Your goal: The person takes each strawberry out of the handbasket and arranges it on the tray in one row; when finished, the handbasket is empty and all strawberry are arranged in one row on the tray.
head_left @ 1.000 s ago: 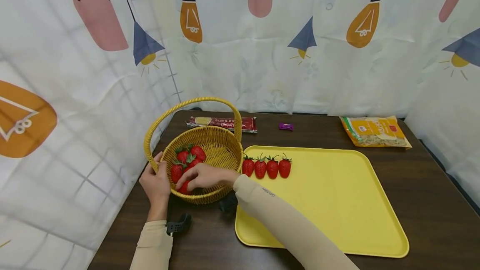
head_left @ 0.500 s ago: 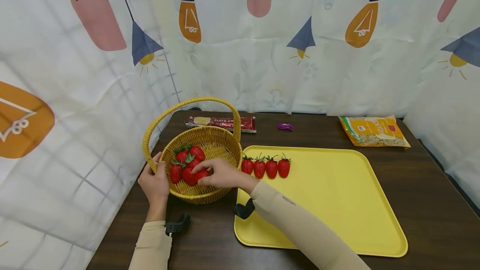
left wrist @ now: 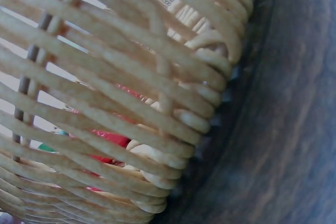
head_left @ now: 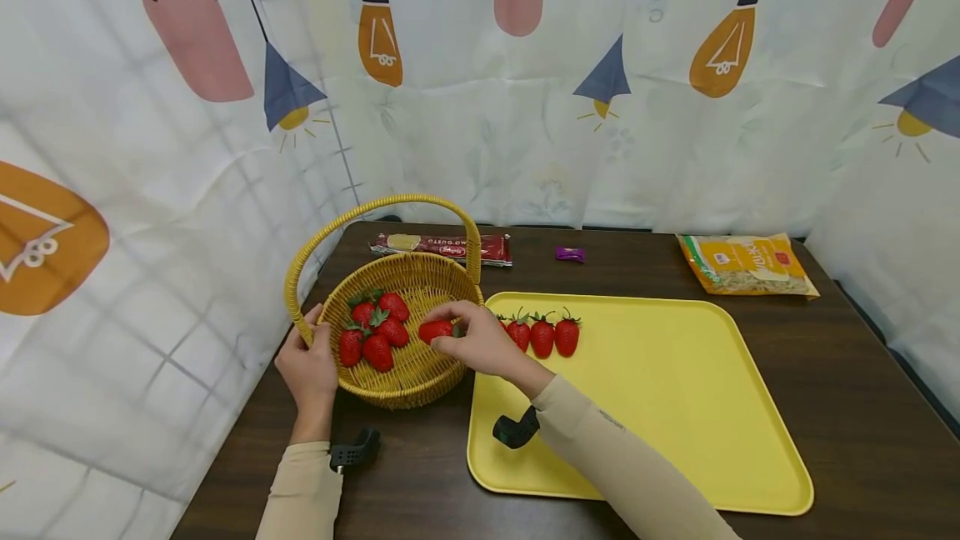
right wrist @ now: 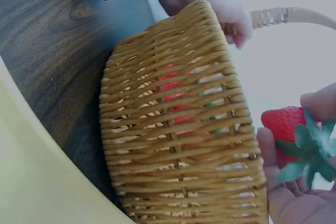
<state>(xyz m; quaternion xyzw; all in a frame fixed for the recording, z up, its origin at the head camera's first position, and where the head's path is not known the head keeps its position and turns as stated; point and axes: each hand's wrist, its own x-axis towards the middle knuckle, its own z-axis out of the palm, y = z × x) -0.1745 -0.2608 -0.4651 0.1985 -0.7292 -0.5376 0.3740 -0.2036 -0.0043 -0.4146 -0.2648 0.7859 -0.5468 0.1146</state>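
A yellow wicker basket (head_left: pixel 420 373) with a tall handle stands at the left of the table, several red strawberries (head_left: pixel 377 352) lying in its left half. My left hand (head_left: pixel 311 369) grips its left rim by the base of the handle. Above the basket's right side, my right hand (head_left: pixel 483 340) pinches one strawberry (head_left: pixel 437 331) between thumb and fingers. The right wrist view shows that strawberry (right wrist: pixel 286 124) by its green leaves, just beyond the rim. On the yellow tray (head_left: pixel 660 407), a row of strawberries (head_left: pixel 542 337) lies at the upper left, partly hidden by my right hand.
Behind the basket lies a long red snack packet (head_left: pixel 495 250), with a small purple wrapped candy (head_left: pixel 570 254) to its right. A yellow and orange food bag (head_left: pixel 747 265) is at the back right. A patterned curtain (head_left: pixel 480 123) hangs behind the dark table (head_left: pixel 420 473).
My right hand has picked one strawberry out of the pile and moved right and up with it toward the basket's right rim. My left hand keeps its grip on the basket.
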